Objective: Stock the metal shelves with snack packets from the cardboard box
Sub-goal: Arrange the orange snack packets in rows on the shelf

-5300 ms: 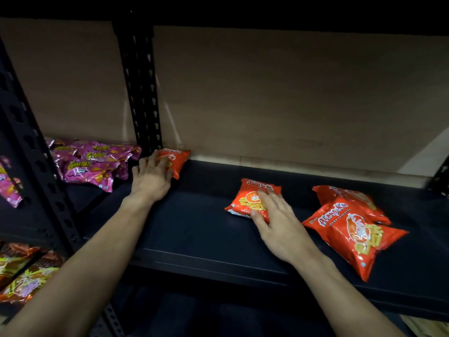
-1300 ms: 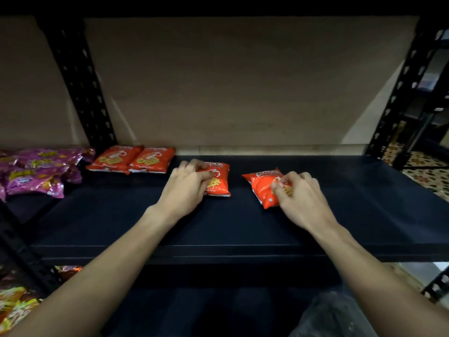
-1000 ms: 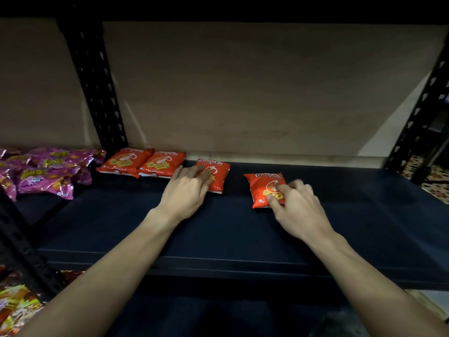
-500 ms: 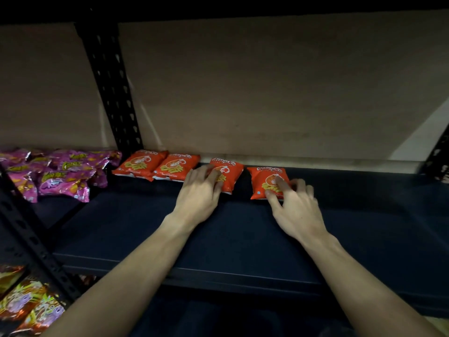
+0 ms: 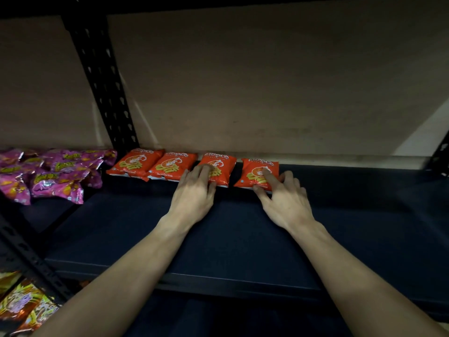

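Several orange snack packets lie in a row at the back of the dark metal shelf [image 5: 230,239]. The first packet [image 5: 134,162] and the second packet [image 5: 173,164] lie untouched on the left. My left hand [image 5: 194,193] rests palm down on the third orange packet [image 5: 222,161], its fingers covering the packet's front half. My right hand [image 5: 284,200] holds the fourth orange packet [image 5: 257,166], with the index finger on top and the thumb at its front edge. The cardboard box is out of view.
Purple snack packets [image 5: 53,173] are heaped on the neighbouring shelf bay at the left, beyond a black perforated post [image 5: 104,81]. Yellow-orange packets [image 5: 21,302] lie on a lower shelf at the bottom left. A beige back board [image 5: 267,81] closes the bay. Another post [image 5: 439,156] stands at the right.
Both hands have slid the third and fourth orange packets back and leftwards into line with the first two. The view has shifted a little to the left.
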A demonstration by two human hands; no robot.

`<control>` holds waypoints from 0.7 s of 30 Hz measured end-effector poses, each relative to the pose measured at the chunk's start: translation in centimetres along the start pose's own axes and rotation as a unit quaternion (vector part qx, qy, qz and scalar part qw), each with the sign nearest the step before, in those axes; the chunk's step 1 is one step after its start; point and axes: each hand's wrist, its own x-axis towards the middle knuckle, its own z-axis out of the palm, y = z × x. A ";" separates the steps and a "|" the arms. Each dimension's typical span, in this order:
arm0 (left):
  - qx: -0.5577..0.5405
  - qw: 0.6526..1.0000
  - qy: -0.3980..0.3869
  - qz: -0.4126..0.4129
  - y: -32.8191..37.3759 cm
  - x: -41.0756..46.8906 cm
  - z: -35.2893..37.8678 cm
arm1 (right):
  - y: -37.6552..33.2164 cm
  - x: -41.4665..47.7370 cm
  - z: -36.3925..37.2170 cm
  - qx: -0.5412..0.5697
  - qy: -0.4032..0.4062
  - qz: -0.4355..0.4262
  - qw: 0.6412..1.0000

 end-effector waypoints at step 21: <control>0.037 0.999 0.017 0.012 -0.1 -0.1 0.5 | -0.8 2.7 0.7 0.039 -0.001 -0.029 0.999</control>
